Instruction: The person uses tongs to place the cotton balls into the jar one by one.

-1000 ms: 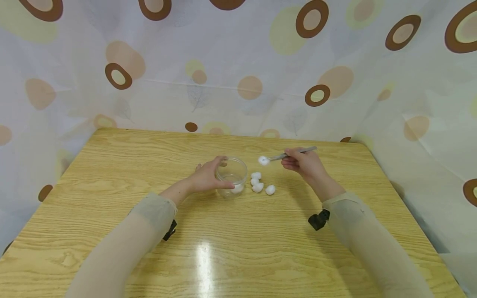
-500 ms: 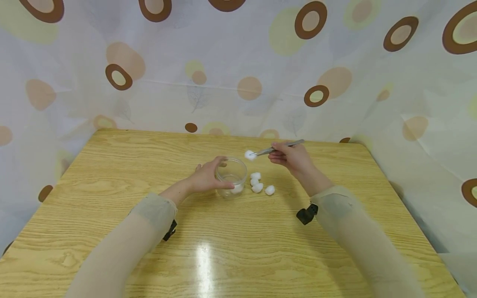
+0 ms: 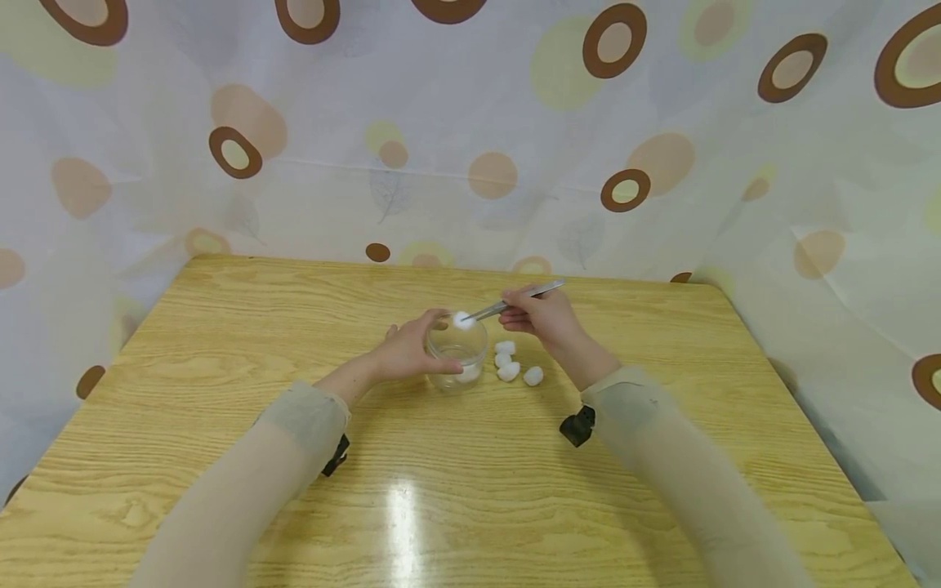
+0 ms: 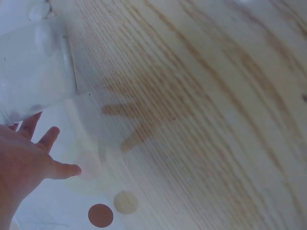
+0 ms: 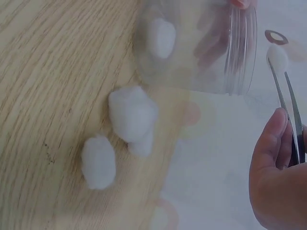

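Observation:
A clear round jar stands on the table, and my left hand holds it from the left, thumb on the near side and a finger at the far rim. One cotton ball lies inside at the bottom. My right hand pinches metal tweezers. Between their tips is a white cotton ball, over the jar's far rim in the head view. In the right wrist view this held cotton ball appears just beyond the jar's mouth. Some left fingers spread away from the jar.
Several loose cotton balls lie right of the jar, one a little apart from the others. The wooden table ends at a patterned curtain behind. Black wrist cameras sit under both wrists.
My right hand has moved left with the tweezers and cotton ball, from right of the jar to over its rim. The left hand and jar have stayed in place.

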`<action>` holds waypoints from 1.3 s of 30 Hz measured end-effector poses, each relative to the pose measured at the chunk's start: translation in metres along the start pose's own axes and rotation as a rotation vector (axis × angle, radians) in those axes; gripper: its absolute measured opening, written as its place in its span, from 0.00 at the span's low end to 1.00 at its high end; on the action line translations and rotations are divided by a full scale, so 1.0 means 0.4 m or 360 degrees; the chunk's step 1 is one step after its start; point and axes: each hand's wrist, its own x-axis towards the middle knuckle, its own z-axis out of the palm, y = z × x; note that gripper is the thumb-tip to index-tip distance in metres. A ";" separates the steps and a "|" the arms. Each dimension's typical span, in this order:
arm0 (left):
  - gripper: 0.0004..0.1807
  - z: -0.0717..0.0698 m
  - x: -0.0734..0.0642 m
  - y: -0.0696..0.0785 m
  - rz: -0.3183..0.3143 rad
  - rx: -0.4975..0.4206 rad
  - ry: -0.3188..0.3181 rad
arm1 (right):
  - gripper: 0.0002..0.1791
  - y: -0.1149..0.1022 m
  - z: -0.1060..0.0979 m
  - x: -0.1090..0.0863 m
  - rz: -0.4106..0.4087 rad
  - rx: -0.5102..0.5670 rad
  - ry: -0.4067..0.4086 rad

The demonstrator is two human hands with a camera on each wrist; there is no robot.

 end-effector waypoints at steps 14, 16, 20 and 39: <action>0.49 -0.001 0.002 0.001 0.0007 -0.0007 0.0011 | 0.07 0.017 0.012 0.005 -0.0023 -0.0168 0.0051; 0.49 -0.001 0.003 0.000 0.0005 -0.0010 0.0010 | 0.07 0.018 0.014 0.006 -0.0024 -0.0178 0.0058; 0.49 -0.001 0.004 -0.002 0.0002 -0.0011 0.0008 | 0.08 0.019 0.017 0.009 -0.0022 -0.0178 0.0064; 0.50 0.002 0.006 -0.008 0.0005 0.0003 0.0009 | 0.13 0.019 0.018 0.010 0.0028 -0.0233 0.0081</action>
